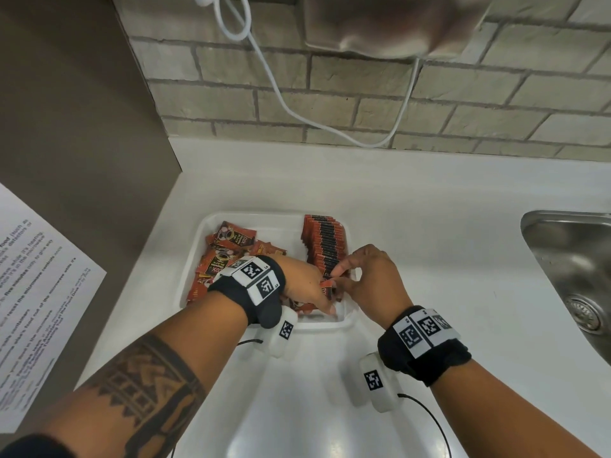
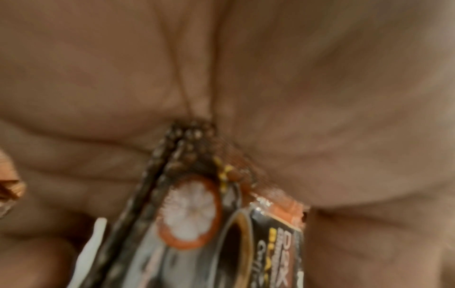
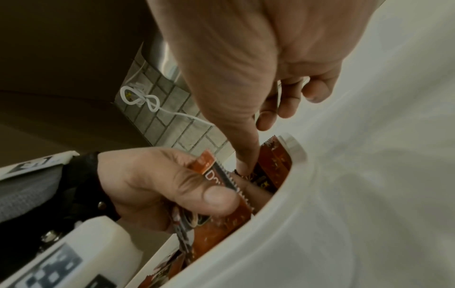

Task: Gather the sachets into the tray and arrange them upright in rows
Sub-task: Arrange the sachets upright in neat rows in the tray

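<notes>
A white tray (image 1: pixel 205 226) sits on the white counter. Loose red sachets (image 1: pixel 228 252) lie flat in its left half. An upright row of sachets (image 1: pixel 325 239) stands along its right side. My left hand (image 1: pixel 327 292) grips a small bundle of sachets (image 3: pixel 221 181) at the row's near end, thumb clamped over them; their printed faces fill the left wrist view (image 2: pixel 221 233). My right hand (image 1: pixel 344 276) hovers just right of it. Its thumb (image 3: pixel 243 167) points down and touches the sachet tops, while the other fingers hang loosely curled and hold nothing.
A steel sink (image 1: pixel 575 259) is set into the counter at the far right. A printed notice (image 1: pixel 33 276) hangs on the brown panel at the left. A white cable (image 1: pixel 297 110) loops down the brick wall behind the tray.
</notes>
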`<control>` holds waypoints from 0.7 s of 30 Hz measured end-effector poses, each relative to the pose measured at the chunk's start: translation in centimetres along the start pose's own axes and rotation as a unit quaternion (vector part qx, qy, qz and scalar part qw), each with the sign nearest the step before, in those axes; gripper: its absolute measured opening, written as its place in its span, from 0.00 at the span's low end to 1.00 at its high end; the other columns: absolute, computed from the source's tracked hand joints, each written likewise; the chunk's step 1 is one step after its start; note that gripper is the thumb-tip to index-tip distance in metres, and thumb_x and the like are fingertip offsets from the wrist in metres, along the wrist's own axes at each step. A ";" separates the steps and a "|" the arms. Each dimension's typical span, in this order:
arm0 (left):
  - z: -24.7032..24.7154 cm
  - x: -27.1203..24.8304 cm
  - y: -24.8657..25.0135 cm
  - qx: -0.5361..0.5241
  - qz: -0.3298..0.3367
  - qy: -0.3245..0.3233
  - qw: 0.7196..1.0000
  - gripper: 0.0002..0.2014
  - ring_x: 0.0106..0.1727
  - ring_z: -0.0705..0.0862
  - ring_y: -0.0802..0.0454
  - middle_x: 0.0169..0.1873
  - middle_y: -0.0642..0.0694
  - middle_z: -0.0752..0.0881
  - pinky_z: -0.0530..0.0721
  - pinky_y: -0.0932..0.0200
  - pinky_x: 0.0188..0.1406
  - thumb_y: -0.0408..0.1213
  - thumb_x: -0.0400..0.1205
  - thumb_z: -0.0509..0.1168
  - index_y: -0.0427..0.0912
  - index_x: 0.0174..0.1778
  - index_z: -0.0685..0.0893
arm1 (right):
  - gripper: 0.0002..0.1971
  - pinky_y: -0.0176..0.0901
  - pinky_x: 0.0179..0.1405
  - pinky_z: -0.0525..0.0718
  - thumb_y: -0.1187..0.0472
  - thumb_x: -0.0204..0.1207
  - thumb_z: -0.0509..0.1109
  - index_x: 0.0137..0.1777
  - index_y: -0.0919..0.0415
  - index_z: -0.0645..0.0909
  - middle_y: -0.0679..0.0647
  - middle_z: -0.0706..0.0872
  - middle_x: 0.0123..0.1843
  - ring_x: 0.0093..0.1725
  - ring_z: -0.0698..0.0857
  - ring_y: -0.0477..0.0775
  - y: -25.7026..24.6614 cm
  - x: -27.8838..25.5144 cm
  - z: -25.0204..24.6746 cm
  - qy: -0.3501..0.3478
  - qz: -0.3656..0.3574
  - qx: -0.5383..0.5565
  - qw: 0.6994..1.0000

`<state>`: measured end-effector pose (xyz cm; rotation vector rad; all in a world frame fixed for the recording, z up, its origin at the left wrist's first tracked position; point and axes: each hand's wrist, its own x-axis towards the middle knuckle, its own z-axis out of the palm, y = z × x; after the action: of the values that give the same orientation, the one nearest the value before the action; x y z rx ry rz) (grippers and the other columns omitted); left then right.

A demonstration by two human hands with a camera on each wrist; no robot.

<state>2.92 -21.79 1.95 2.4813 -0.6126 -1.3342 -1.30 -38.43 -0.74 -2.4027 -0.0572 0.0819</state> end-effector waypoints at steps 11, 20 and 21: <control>0.1 0.1 -0.4 -0.001 0.000 0.001 1.000 0.18 0.40 0.83 0.51 0.36 0.50 0.86 0.83 0.52 0.55 0.58 0.83 0.68 0.49 0.35 0.83 | 0.07 0.31 0.47 0.73 0.56 0.70 0.83 0.40 0.44 0.88 0.42 0.82 0.49 0.51 0.79 0.40 0.0 0.2 -0.5 0.009 -0.011 0.022 1.000; 0.1 -0.1 -0.6 -0.050 -0.007 -0.017 0.999 0.15 0.42 0.87 0.51 0.37 0.52 0.89 0.86 0.47 0.65 0.58 0.81 0.70 0.52 0.37 0.84 | 0.07 0.29 0.45 0.72 0.55 0.73 0.81 0.38 0.43 0.88 0.42 0.82 0.45 0.47 0.79 0.37 0.1 0.4 -1.5 0.039 -0.015 0.044 0.998; 0.1 -0.2 -0.6 -0.048 -0.006 -0.018 0.999 0.14 0.41 0.87 0.51 0.37 0.53 0.89 0.86 0.47 0.65 0.58 0.82 0.70 0.52 0.37 0.84 | 0.08 0.31 0.46 0.73 0.55 0.73 0.81 0.37 0.42 0.87 0.42 0.82 0.45 0.47 0.79 0.38 0.1 0.4 -1.6 0.041 -0.018 0.044 0.998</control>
<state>2.88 -21.15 1.72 2.3919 -0.5289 -1.3830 -0.81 -39.53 0.31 -2.3140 -0.0565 -0.0305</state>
